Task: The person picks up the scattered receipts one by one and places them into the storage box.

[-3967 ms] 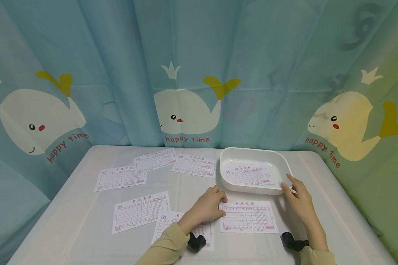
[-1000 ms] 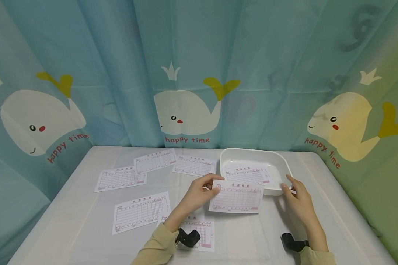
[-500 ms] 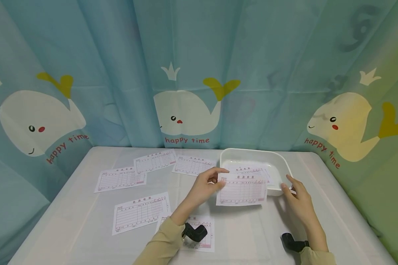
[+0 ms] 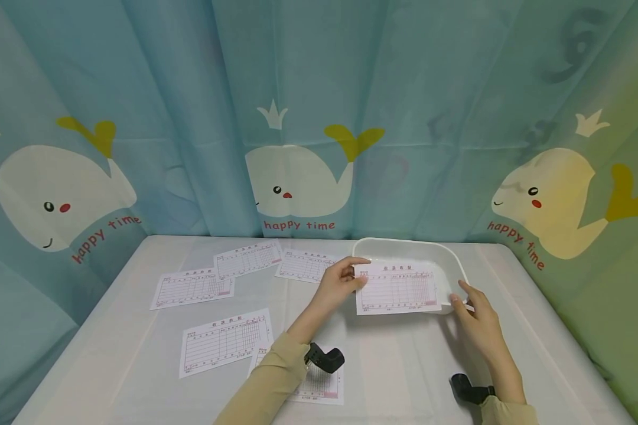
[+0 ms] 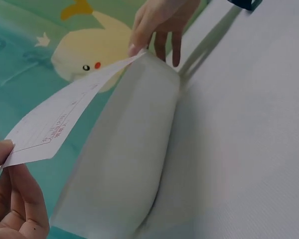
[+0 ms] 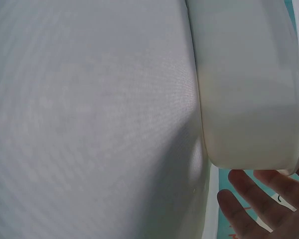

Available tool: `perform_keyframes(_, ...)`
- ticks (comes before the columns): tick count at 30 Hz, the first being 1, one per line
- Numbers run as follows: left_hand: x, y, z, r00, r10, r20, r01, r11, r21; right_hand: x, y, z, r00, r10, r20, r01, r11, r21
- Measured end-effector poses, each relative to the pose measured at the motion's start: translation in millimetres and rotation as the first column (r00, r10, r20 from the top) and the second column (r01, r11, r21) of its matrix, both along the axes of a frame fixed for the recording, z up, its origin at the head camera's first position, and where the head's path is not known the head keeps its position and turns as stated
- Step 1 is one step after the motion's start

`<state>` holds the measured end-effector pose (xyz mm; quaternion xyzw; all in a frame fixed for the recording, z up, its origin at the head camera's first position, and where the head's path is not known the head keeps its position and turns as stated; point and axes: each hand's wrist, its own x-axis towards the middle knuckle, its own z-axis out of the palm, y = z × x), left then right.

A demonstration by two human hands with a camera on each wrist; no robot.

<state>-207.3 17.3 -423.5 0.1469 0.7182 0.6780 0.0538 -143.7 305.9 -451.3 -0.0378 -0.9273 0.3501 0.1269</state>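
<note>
My left hand (image 4: pixel 340 284) pinches the left edge of a printed receipt slip (image 4: pixel 399 289), thumb on the near face. The slip is raised over the front of a white plastic tray (image 4: pixel 438 247) and hides much of its inside. In the left wrist view, the slip (image 5: pixel 60 117) bends slightly above the rim, away from the thumb. My right hand (image 4: pixel 479 319) holds the tray's right front corner between thumb and fingers. From the right wrist, the fingers (image 6: pixel 259 199) lie by the end wall of the tray (image 6: pixel 251 99).
More slips lie flat to the left: two overlapping slips (image 4: pixel 191 287) (image 4: pixel 248 258), one slip (image 4: pixel 303 265) beside the tray, one slip (image 4: pixel 225 342) nearer. Another slip (image 4: pixel 324 383) is partly under the left forearm. A curtain (image 4: pixel 308 88) hangs behind the white-covered table (image 4: pixel 404 378).
The left hand has picked the slip up from the table before the tray and carried it up and forward to the tray's front rim. The right hand has stayed at the tray corner.
</note>
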Motion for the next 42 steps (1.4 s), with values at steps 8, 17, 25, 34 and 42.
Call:
perform_keyframes(8, -12.6, 13.2, 3.2, 0.998, 0.018, 0.052, -0.017, 1.0, -0.008, 0.7, 0.4, 0.5, 1.0, 0.008, 0.011, -0.008, 1.0, -0.011)
perform_keyframes(17, -27.6, 29.7, 10.1, 0.996, 0.035, 0.08, -0.035, 0.999, -0.011, 0.6, 0.9, 0.3, 1.0, 0.002, 0.021, -0.002, 1.0, -0.023)
perform_keyframes(25, -37.8, 40.0, 12.5, 0.993, 0.057, 0.108, -0.052, 0.998, -0.048, 0.4, 1.6, -0.4, 1.0, 0.011, 0.009, -0.011, 1.0, -0.016)
perform_keyframes(34, -50.2, 51.2, 18.4, 0.994, 0.022, 0.11, -0.009, 0.992, -0.125, 1.2, 1.6, -0.3, 1.0, 0.011, 0.014, -0.011, 1.0, -0.025)
perform_keyframes(42, -56.9, 55.1, 15.2, 0.994, -0.011, 0.107, 0.025, 0.992, -0.127, 0.4, 1.4, -0.1, 1.0, 0.007, 0.014, -0.007, 1.0, -0.023)
